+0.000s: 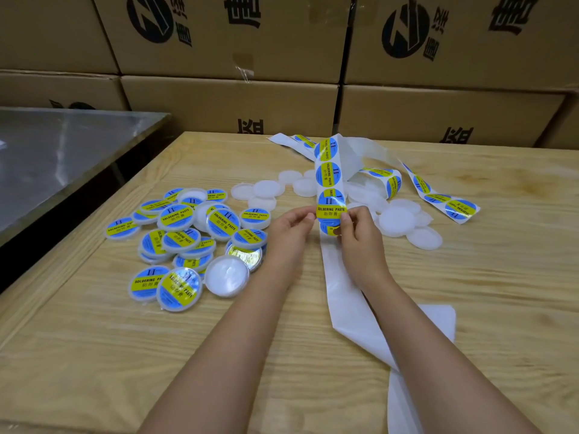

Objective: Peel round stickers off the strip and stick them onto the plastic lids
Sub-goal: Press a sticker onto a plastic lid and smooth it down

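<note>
The sticker strip (328,173) is held upright above the wooden surface (282,355), stretched between both hands so that the stickers face the person. The left hand (291,230) pinches the strip's left edge with its fingertips; the right hand (358,230) pinches the right edge, thumb in front. Both grips sit level with the round sticker (331,202) reading "SOLDERING PASTE", probably so that the backing can be bent there and an edge lifted. Below it another sticker is partly hidden by the right thumb; whether it is partly peeled cannot be told.

Below the hands, the spent backing (344,296) hangs bare and white and trails toward the near edge of the surface, which suggests that the strip is worked from the bottom upward. Beyond the hands, the unused length loops across the far part of the surface, with its stickers in place.

The labelled lids (181,236) are heaped to the left, well apart from the strip, one of them lying with its white inside up. The bare lids (396,219) are gathered to the right and behind the strip, near the right hand, presumably kept separate so that finished and unfinished stock is not mixed. No lid is held at this moment.

Printed cardboard cartons (232,98) are stacked behind, and a steel table (62,151) stands at the left.
</note>
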Motion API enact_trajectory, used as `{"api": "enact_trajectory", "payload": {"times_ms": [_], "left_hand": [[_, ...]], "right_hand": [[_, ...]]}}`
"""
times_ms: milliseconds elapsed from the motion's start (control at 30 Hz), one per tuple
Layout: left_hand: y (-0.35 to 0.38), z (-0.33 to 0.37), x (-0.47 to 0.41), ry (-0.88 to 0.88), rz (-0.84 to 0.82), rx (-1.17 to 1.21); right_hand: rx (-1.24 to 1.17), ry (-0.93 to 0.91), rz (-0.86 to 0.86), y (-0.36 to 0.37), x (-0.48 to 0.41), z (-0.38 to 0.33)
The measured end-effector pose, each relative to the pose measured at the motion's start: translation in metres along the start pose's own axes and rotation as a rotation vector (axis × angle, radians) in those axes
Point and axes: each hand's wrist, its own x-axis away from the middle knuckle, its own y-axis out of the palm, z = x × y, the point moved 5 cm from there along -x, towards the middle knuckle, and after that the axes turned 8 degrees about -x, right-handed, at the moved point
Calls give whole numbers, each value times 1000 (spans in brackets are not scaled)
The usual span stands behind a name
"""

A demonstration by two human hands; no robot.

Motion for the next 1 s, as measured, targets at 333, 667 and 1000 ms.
{"api": "enact_trajectory", "payload": {"times_ms": [333,667,1000], "left_hand": [[-6,0,-11,252,136,-819],[-16,-17,-23,122,104,-1526],[-21,2,-21,359,211,-1542]], "right_hand": [[38,45,85,-5,-3,2],[21,46,82,-4,-3,1],[13,32,97,-4,-4,2]]}}
